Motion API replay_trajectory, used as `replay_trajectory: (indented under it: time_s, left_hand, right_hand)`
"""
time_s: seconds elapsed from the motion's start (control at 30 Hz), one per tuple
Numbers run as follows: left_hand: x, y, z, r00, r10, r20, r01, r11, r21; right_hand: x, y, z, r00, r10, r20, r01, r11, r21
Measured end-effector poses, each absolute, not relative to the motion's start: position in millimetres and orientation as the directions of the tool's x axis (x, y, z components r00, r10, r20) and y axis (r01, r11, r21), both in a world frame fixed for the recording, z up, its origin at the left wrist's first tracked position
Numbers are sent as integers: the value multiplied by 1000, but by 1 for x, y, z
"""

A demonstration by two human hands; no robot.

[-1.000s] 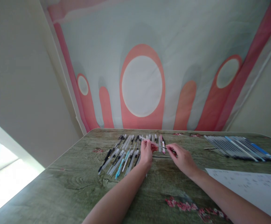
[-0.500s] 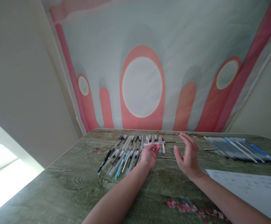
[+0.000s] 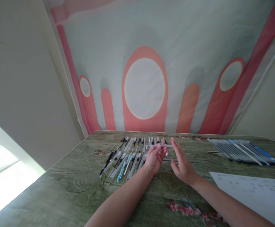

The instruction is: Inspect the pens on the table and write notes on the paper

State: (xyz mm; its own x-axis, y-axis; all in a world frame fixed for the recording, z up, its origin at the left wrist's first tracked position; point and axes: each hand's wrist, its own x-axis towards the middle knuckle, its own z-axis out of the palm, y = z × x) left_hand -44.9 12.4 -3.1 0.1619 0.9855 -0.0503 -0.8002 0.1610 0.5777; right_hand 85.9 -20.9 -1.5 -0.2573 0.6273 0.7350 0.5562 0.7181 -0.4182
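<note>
My left hand [image 3: 154, 160] is closed around a slim clear pen [image 3: 167, 145], held level just above the table, with its length running left to right. My right hand [image 3: 182, 167] stands open beside it, fingers straight and together, thumb apart. Its fingers meet or nearly meet the pen's right end; I cannot tell which. Behind and left of my left hand lie loose pens in two rough rows: a far row [image 3: 129, 144] and a near row [image 3: 115, 167], mostly clear and black. A turquoise pen [image 3: 121, 171] lies in the near row.
A row of thin grey sticks, perhaps refills [image 3: 232, 151], with some blue ones lies at the right back. White paper with small marks [image 3: 253, 195] is at the right front. The wood-patterned table [image 3: 63, 189] ends at a pink and pale printed backdrop [image 3: 146, 126].
My right hand has moved left, up to the pen's end. The dark thin rod that stuck out of the pen's right side no longer shows. My left hand shifted slightly right.
</note>
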Motion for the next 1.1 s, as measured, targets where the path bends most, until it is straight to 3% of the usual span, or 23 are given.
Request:
replay_trajectory:
  time_s: [0.37, 0.77, 1.1]
  left_hand:
    - [-47, 12, -5, 189, 981, -38, -789, 175, 589]
    - [-48, 15, -4, 161, 984, -76, -801, 175, 573]
    - [-48, 16, -7, 161, 986, -38, -796, 153, 586]
  right_hand:
    - [88, -23, 0, -331, 606, 723, 507, 761, -405]
    - [91, -9, -12, -115, 624, 773, 598, 664, -448]
    - [91, -8, -17, -155, 644, 749, 637, 645, -422]
